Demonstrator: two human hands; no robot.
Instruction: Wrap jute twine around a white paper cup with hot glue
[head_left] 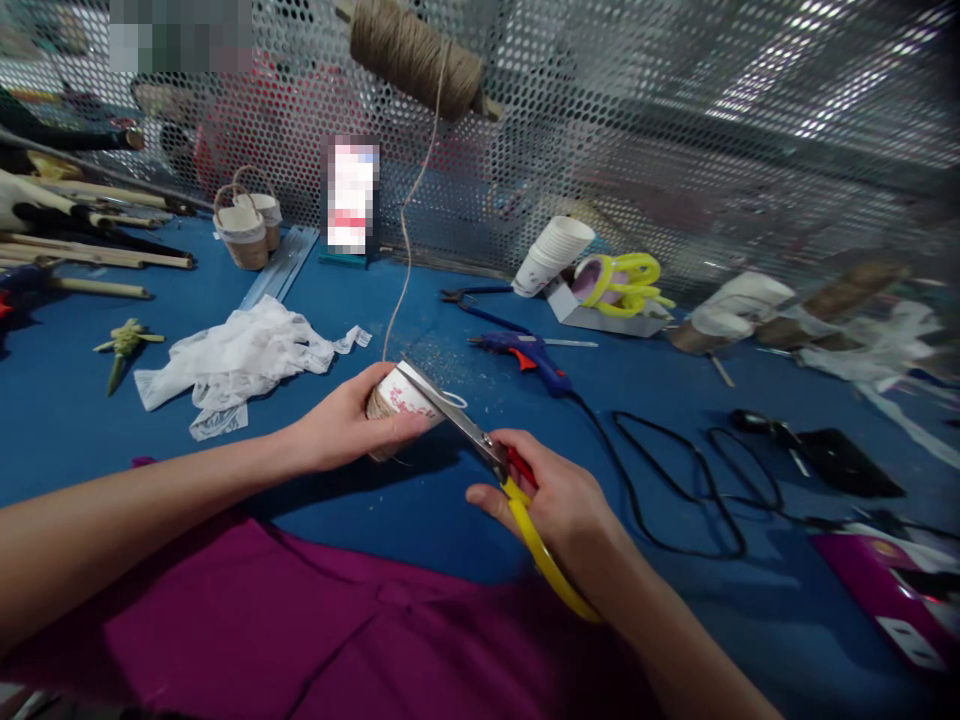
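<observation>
My left hand (352, 418) grips a small paper cup (409, 398) lying on its side, white with a pink floral print and part-wrapped in brown twine. From the cup the twine (406, 235) runs up to a large spool (416, 58) on a rod. In my right hand (559, 495) are scissors (469, 430) with red and yellow handles. Their blades reach over the cup's side, close to where the twine meets it. The blades look nearly together; whether the twine lies between them I cannot tell.
White lace (247, 360) lies left, near two twine-covered baskets (244, 235). A blue glue gun (525, 355), its black cord and pliers (480, 300) are right of centre. Stacked cups (555, 255) and a box with yellow-handled scissors (622, 285) stand behind. A perforated metal screen (600, 120) closes the back.
</observation>
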